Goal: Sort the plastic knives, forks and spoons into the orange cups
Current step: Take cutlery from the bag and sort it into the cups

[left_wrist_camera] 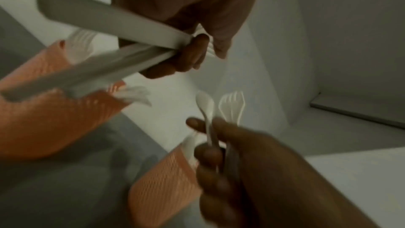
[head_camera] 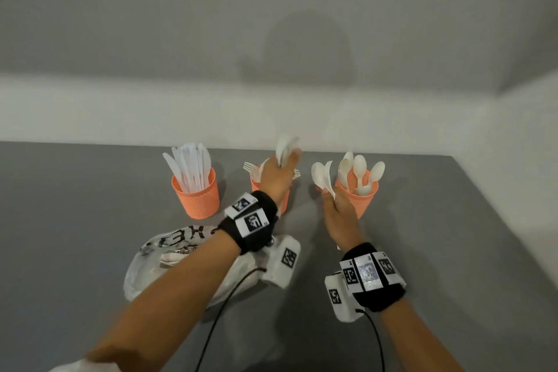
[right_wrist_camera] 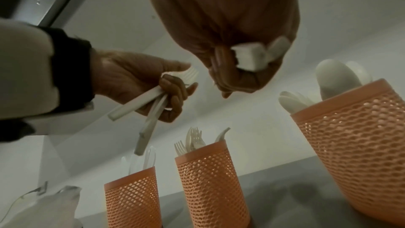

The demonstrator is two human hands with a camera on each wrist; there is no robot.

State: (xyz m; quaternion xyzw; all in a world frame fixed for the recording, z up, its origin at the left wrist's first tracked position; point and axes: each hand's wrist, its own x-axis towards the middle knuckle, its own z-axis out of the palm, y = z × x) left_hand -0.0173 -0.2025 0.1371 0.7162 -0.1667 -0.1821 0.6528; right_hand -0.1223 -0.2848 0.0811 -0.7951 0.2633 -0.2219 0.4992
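Note:
Three orange mesh cups stand in a row on the grey table. The left cup [head_camera: 196, 193] holds knives, the middle cup [right_wrist_camera: 210, 179] forks, the right cup [head_camera: 359, 196] spoons. My left hand [head_camera: 279, 174] hovers over the middle cup and hides most of it. It grips a small bundle of white cutlery [head_camera: 287, 148], handles [right_wrist_camera: 149, 126] pointing down, with fork tines showing by the thumb. My right hand [head_camera: 338, 211], just left of the spoon cup, grips a spoon [left_wrist_camera: 205, 103] and forks [left_wrist_camera: 232, 107] upright.
A crumpled clear plastic bag [head_camera: 169, 263] with printed letters lies under my left forearm, with some white cutlery inside. A white wall runs right behind the cups. The table's right edge [head_camera: 498, 211] slants away past the spoon cup. Black cables hang from both wrist units.

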